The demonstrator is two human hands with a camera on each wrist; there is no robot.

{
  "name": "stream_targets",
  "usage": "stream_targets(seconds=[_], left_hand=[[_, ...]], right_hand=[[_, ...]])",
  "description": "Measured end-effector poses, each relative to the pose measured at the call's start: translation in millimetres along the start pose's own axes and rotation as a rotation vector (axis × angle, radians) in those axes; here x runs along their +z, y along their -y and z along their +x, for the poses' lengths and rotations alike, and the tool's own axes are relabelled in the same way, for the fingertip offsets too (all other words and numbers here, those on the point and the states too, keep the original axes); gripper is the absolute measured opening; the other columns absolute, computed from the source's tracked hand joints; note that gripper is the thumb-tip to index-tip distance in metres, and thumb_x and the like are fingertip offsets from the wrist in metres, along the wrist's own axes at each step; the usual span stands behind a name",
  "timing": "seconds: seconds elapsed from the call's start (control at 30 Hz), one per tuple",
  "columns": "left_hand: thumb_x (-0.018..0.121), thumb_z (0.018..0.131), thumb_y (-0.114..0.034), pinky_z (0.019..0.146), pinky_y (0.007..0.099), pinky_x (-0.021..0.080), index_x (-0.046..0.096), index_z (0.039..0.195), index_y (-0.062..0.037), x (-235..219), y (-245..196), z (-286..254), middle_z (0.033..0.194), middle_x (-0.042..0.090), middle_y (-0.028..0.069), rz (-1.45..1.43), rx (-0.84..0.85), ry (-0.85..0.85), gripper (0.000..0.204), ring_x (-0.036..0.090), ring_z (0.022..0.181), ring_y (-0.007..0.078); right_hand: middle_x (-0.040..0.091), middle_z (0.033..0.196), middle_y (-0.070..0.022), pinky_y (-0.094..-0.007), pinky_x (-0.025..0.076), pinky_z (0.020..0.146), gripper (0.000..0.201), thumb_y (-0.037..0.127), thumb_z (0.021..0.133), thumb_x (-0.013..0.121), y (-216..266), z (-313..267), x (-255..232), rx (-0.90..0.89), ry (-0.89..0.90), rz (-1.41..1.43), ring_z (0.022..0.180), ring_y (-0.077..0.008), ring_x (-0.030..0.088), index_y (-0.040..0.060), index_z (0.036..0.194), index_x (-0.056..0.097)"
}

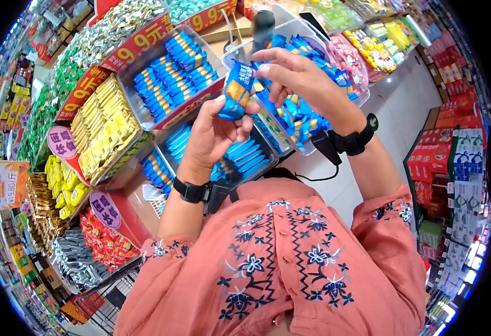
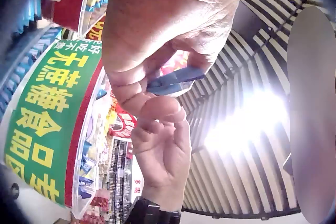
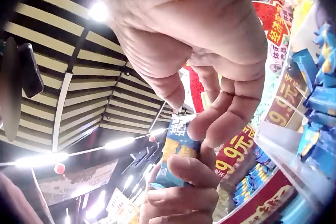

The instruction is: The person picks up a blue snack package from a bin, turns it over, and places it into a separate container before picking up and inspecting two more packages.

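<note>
A small blue biscuit packet (image 1: 237, 89), with yellow biscuits printed on it, stands upright in front of the person's chest. My left hand (image 1: 214, 126) grips its lower part between thumb and curled fingers. The right wrist view shows the packet (image 3: 178, 148) in that grip, its white-lettered top end uppermost. My right hand (image 1: 298, 78) is beside the top end, fingers bent loosely and spread, fingertips right at the packet's upper corner. In the left wrist view the packet (image 2: 176, 81) appears nearly edge-on, and the left hand (image 2: 173, 24) covers much of it.
Below the hands stand clear bins of similar blue packets (image 1: 167, 75), with looser ones (image 1: 304, 120) under the right hand. Yellow-wrapped bars (image 1: 105, 126) fill a bin to the left, below red price strips (image 1: 139, 47). Tiled floor (image 1: 391, 117) and red boxes (image 1: 433, 154) are at right.
</note>
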State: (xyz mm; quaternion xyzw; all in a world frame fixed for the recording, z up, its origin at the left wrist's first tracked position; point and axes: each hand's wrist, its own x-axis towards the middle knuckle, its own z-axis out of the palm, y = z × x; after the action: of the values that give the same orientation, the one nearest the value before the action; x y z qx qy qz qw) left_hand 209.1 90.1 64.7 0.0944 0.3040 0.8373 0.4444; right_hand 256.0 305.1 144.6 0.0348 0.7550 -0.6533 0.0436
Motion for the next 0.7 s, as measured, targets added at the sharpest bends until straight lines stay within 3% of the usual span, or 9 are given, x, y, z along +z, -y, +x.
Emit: stream_targets(seconds=[0.13, 0.23, 0.33, 0.43, 0.53, 0.57, 0.67, 0.7], left_hand=[[0.042, 0.101, -0.043, 0.055, 0.0284, 0.052, 0.048, 0.138, 0.0041, -6.9, 1.4, 0.6, 0.105, 0.07, 0.0168, -0.169, -0.075, 0.082, 0.06, 0.066, 0.072, 0.02], [0.039, 0.103, -0.046, 0.064, 0.0313, 0.055, 0.05, 0.136, 0.0018, -13.5, -0.1, 2.6, 0.107, 0.071, 0.0174, -0.226, -0.121, 0.2, 0.059, 0.069, 0.08, 0.0222], [0.036, 0.104, -0.049, 0.068, 0.0341, 0.057, 0.049, 0.137, 0.0027, -4.9, -4.5, 2.7, 0.109, 0.07, 0.018, -0.037, -0.103, 0.108, 0.063, 0.07, 0.084, 0.0251], [0.039, 0.104, -0.049, 0.078, 0.0375, 0.058, 0.049, 0.137, 0.0052, 3.1, -6.4, 3.4, 0.112, 0.068, 0.0162, 0.181, -0.006, -0.074, 0.064, 0.069, 0.092, 0.0247], [0.042, 0.105, -0.045, 0.089, 0.0366, 0.055, 0.052, 0.135, 0.0027, -11.9, -7.7, 14.2, 0.115, 0.068, 0.0124, 0.376, 0.136, -0.16, 0.057, 0.067, 0.101, 0.021], [0.051, 0.104, -0.039, 0.082, 0.0273, 0.053, 0.054, 0.133, -0.0006, -15.0, -11.7, 11.8, 0.107, 0.066, 0.0053, 0.47, 0.188, -0.138, 0.048, 0.065, 0.09, 0.0132], [0.059, 0.101, -0.033, 0.071, 0.0208, 0.048, 0.055, 0.133, -0.0029, -4.9, -31.9, 8.8, 0.097, 0.062, 0.0, 0.653, 0.155, -0.114, 0.044, 0.057, 0.078, 0.0074], [0.066, 0.097, -0.027, 0.063, 0.0178, 0.041, 0.057, 0.131, -0.0041, 0.6, -32.7, 9.3, 0.089, 0.058, -0.0035, 0.675, 0.15, -0.135, 0.042, 0.05, 0.071, 0.0038]], right_hand=[[0.063, 0.078, 0.0012, -0.0216, 0.048, 0.059, 0.039, 0.033, 0.099, 0.06, -5.0, 6.3, 5.7, 0.057, 0.096, 0.079, 0.066, -0.0056, 0.061, 0.0013, 0.123, 0.061], [0.062, 0.077, 0.0026, -0.0207, 0.046, 0.057, 0.034, 0.031, 0.099, 0.061, -7.2, 11.4, 11.8, 0.058, 0.069, 0.092, 0.064, -0.004, 0.059, 0.0021, 0.117, 0.063], [0.065, 0.075, -0.0026, -0.0253, 0.051, 0.055, 0.03, 0.03, 0.096, 0.067, -12.2, 15.4, 10.9, 0.034, 0.058, 0.174, 0.06, -0.0091, 0.062, 0.0014, 0.104, 0.064], [0.061, 0.074, 0.0033, -0.02, 0.044, 0.056, 0.028, 0.031, 0.098, 0.063, -12.9, 12.9, 11.4, 0.071, 0.019, 0.125, 0.062, -0.0032, 0.058, 0.0043, 0.106, 0.064], [0.061, 0.074, 0.0027, -0.0204, 0.044, 0.055, 0.026, 0.031, 0.097, 0.065, -11.6, 11.2, 7.2, 0.074, 0.062, 0.059, 0.061, -0.0043, 0.059, 0.0051, 0.102, 0.065], [0.06, 0.073, 0.0026, -0.0205, 0.045, 0.055, 0.026, 0.031, 0.097, 0.065, -10.9, 10.5, 7.4, 0.074, 0.086, 0.051, 0.061, -0.0047, 0.059, 0.0052, 0.101, 0.065], [0.06, 0.071, 0.0022, -0.0207, 0.045, 0.054, 0.026, 0.032, 0.096, 0.066, -10.4, 7.8, 11.3, 0.076, 0.144, 0.05, 0.06, -0.0059, 0.059, 0.0055, 0.1, 0.065], [0.06, 0.071, 0.0022, -0.0207, 0.045, 0.054, 0.026, 0.032, 0.096, 0.066, -10.9, 7.4, 13.9, 0.076, 0.154, 0.064, 0.06, -0.0062, 0.059, 0.0057, 0.1, 0.065]])
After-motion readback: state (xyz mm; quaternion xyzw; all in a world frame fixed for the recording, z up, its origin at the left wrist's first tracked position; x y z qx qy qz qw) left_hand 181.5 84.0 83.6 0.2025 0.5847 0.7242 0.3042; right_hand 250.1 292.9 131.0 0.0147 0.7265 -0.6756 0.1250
